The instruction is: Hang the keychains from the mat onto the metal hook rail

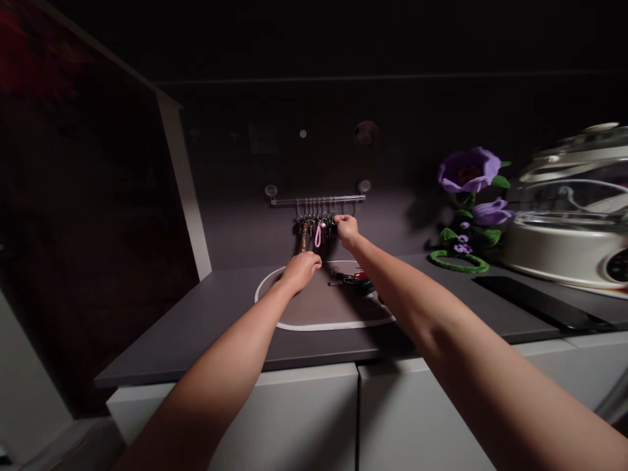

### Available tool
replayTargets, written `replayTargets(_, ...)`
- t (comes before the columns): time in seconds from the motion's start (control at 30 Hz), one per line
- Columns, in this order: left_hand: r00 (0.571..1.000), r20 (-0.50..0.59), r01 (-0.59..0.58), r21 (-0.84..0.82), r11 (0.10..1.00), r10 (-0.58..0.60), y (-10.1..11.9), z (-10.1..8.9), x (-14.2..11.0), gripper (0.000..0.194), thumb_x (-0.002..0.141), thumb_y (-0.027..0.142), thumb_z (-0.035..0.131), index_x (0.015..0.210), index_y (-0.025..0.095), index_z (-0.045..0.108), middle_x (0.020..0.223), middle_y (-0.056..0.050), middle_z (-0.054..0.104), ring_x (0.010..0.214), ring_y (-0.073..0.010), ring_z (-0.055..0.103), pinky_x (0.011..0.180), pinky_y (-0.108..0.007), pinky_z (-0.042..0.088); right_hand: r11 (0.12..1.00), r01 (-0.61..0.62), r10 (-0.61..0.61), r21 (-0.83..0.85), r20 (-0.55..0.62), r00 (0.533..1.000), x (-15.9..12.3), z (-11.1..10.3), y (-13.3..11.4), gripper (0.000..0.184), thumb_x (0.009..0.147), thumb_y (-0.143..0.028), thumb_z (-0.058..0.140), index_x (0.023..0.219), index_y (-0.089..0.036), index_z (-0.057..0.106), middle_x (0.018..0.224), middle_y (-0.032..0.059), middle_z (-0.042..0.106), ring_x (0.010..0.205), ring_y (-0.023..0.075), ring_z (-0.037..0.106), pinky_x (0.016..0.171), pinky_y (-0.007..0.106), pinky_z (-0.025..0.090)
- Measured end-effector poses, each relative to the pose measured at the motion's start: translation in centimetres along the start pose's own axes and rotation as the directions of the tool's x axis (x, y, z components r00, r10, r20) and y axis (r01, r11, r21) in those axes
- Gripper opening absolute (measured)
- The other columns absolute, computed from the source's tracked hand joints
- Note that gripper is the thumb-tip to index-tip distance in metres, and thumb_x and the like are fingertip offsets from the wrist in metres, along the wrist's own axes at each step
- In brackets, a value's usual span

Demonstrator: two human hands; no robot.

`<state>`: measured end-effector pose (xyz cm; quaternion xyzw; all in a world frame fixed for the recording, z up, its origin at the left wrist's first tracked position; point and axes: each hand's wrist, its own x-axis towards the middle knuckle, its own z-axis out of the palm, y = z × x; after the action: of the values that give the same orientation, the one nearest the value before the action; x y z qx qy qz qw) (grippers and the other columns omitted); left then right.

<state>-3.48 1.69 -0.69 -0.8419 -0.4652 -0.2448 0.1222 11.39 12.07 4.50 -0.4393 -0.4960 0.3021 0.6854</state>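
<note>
A clear rail [318, 200] on the dark wall carries a row of hooks with several bunches of keys [312, 224]. Among them hang a pink loop strap [318, 235] and a brown lettered strap [304, 238]. My right hand [348, 230] is raised to the right end of the bunches, its fingertips pinched on what looks like a key ring at a hook. Lower down, my left hand [301, 269] hovers below the brown strap with curled fingers; whatever it may hold is hidden. More keys with red and black fobs [360, 281] lie on the mat beneath.
A brown mat with a white rim [324, 327] lies on the dark counter [196, 327]. To the right stand purple crocheted flowers [470, 171] with a green ring base [460, 263], a black phone-like slab [534, 301] and a cream appliance with a clear cover [564, 245]. White cabinets [294, 405] are below.
</note>
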Motion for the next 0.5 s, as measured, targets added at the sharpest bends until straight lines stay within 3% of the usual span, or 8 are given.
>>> replayTargets(0.3, 1.000, 0.028, 0.011, -0.022, 1.000, -0.011, 0.1, 0.1, 0.0, 0.021, 0.084, 0.022, 0.045, 0.091, 0.020, 0.065, 0.092, -0.006, 0.062, 0.089, -0.0162, 0.056, 0.080, -0.025, 0.041, 0.994, -0.101, 0.097, 0.049, 0.084, 0.992, -1.6, -0.5, -0.9, 0.005, 0.077, -0.018, 0.049, 0.081, -0.017, 0.052, 0.058, -0.0047, 0.047, 0.050, 0.0057, 0.044, 0.050, 0.018, 0.044)
replayTargets(0.5, 0.999, 0.027, 0.021, -0.010, 1.000, -0.021, 0.1, 0.1, -0.1, 0.021, 0.084, 0.023, 0.045, 0.090, 0.019, 0.065, 0.092, -0.006, 0.062, 0.087, -0.0160, 0.056, 0.077, -0.024, 0.041, 0.989, -0.138, 0.144, -0.053, 0.126, 0.982, -1.9, -1.6, -1.7, 0.012, 0.075, -0.013, 0.051, 0.087, -0.017, 0.053, 0.060, -0.0045, 0.047, 0.049, 0.0051, 0.043, 0.051, 0.018, 0.042)
